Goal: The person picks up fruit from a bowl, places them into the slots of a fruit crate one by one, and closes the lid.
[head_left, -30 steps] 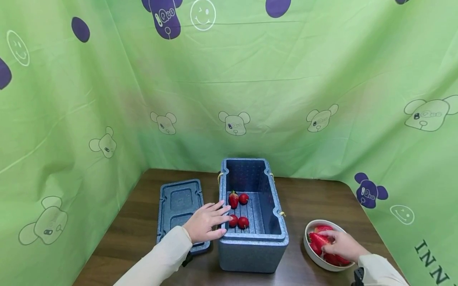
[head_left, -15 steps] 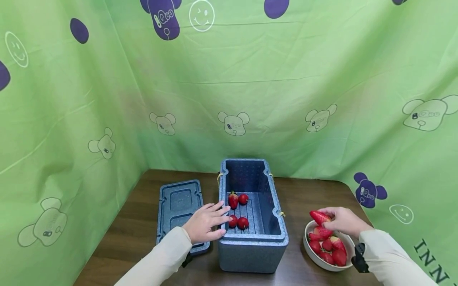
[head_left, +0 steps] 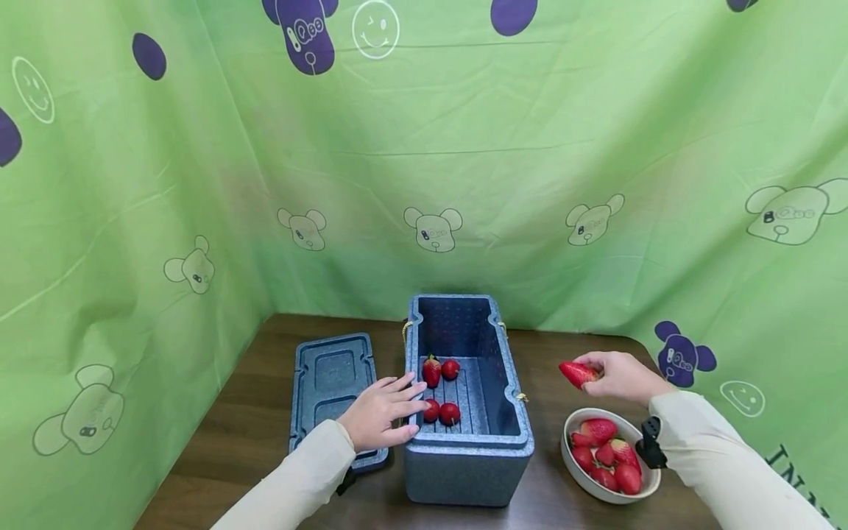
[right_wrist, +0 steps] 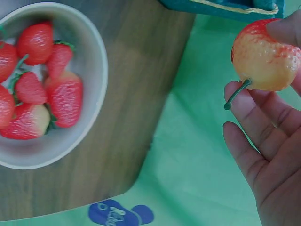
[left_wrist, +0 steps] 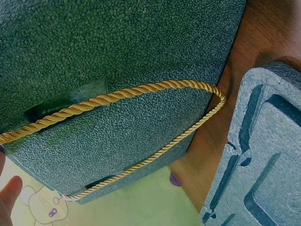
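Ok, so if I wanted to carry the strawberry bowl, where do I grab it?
Probably pinch the rim of the white bowl, coming from the side that faces the blue box. The bowl stands upright, its round rim is exposed there, and I see no handle. The black wrist strap overlaps the opposite edge, so that side looks more awkward.

It is a small booth, similar to a studio corner; a green cloth [head_left: 503,147], printed with bear faces [head_left: 434,231] and smileys [head_left: 375,29], hangs on the left, the back and the right; a brown table [head_left: 252,412] with wood grain stands close to it; what room lies behind, I cannot say with certainty.
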Demonstrator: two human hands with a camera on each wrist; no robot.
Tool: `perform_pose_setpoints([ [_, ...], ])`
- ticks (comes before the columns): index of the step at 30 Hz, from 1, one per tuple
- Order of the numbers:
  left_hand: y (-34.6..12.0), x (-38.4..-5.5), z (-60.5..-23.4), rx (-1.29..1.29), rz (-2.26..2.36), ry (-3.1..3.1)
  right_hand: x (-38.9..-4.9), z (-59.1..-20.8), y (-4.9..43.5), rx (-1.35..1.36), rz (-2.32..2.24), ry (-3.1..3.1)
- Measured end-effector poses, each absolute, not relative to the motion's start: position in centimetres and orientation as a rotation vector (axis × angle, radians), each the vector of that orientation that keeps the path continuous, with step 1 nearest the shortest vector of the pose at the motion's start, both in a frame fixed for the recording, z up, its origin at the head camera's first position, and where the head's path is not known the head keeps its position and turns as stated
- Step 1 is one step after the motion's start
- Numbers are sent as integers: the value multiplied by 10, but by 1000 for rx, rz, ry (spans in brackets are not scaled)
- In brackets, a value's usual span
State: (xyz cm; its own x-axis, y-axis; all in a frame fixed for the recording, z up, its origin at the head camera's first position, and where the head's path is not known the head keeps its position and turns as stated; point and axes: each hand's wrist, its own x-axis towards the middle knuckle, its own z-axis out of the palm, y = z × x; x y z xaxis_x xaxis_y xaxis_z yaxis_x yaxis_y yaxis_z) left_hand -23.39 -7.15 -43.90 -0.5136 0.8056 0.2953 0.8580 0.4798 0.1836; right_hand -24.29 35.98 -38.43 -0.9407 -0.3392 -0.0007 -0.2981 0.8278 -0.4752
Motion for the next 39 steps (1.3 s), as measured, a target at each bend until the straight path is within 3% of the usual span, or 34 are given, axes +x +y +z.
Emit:
perform_pose_setpoints([
  [39,-72,-235,-442,-1452,-439,-2498,-306,-351,285,-631,-972,3041],
])
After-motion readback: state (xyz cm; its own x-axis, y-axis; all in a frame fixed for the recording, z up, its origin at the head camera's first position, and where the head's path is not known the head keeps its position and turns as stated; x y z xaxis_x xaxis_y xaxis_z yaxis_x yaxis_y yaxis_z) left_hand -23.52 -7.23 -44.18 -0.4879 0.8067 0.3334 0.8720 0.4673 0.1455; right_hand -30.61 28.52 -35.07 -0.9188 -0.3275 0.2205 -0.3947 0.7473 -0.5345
